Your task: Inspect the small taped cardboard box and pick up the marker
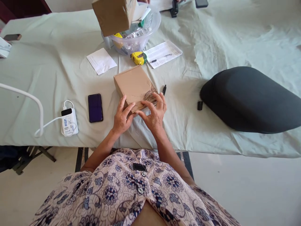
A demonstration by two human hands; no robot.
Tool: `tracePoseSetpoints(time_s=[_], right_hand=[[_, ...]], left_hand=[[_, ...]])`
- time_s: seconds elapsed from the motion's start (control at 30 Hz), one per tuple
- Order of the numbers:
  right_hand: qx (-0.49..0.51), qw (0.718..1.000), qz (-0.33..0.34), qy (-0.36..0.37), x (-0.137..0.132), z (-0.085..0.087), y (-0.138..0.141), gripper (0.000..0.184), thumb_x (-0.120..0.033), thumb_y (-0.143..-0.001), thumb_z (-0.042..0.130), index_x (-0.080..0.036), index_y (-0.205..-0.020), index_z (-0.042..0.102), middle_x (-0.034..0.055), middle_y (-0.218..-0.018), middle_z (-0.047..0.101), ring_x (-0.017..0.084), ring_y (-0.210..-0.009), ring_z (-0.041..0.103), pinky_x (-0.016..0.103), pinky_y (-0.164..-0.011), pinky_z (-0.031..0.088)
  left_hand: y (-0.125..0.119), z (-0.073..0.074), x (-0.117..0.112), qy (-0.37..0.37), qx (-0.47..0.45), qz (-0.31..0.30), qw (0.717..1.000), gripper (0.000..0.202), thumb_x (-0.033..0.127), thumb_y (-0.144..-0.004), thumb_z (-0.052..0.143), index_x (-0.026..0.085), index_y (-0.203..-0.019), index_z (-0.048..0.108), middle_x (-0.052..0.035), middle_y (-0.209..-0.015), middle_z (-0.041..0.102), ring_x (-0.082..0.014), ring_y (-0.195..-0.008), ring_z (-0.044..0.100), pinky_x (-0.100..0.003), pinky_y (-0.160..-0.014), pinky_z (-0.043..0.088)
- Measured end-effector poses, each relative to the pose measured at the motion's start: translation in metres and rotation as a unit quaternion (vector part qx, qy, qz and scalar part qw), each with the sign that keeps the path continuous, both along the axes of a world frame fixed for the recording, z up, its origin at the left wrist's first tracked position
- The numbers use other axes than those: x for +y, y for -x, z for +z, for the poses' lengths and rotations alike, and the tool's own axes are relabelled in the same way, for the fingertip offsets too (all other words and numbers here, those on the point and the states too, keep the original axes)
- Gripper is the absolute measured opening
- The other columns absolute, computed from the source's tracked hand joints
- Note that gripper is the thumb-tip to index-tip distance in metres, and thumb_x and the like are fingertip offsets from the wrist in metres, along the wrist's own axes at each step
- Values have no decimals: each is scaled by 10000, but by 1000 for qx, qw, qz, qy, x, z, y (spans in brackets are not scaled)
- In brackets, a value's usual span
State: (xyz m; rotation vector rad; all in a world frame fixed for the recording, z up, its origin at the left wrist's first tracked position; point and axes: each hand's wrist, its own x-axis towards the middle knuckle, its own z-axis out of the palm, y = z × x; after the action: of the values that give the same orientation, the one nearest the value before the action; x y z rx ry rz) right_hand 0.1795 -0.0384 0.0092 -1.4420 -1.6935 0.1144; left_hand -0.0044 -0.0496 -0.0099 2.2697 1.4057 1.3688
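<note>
Both hands (138, 114) touching flat cardboard box (133, 84).

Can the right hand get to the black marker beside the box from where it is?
Probably yes. The right hand rests on the cardboard box's near corner, and the marker lies just past its fingers on bare cloth, with nothing between them.

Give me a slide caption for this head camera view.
Both hands, left and right, rest on a cardboard box on a cloth-covered table.
</note>
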Motion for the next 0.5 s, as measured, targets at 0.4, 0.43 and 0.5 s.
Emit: tracePoseSetpoints(time_s=[0.4,0.43,0.5], right_hand=[[284,954,50,85,15,-16,-34,363,-576,-906,703,-286,-1118,757,53,-1051,762,201,-955,720,362,-817,629],[288,952,57,83,14,-18,-32,361,-577,-912,693,-283,-1113,755,56,-1057,759,198,-959,719,352,-806,626],[288,952,62,78,12,-24,-29,369,-584,-925,668,-281,-1121,746,64,-1076,751,193,-953,715,338,-782,621]], left_hand=[[30,1,3,66,-53,-28,996,398,443,-1099,487,268,-1416,652,-139,-1729,437,-281,-1595,470,-492,-1286,465],[33,-1,4,80,-60,-25,995,416,472,-1094,490,277,-1426,646,-136,-1714,463,-278,-1585,485,-476,-1272,484],[38,-4,5,103,-61,-25,993,463,520,-1069,529,292,-1464,614,-135,-1698,489,-287,-1568,509,-466,-1240,523]])
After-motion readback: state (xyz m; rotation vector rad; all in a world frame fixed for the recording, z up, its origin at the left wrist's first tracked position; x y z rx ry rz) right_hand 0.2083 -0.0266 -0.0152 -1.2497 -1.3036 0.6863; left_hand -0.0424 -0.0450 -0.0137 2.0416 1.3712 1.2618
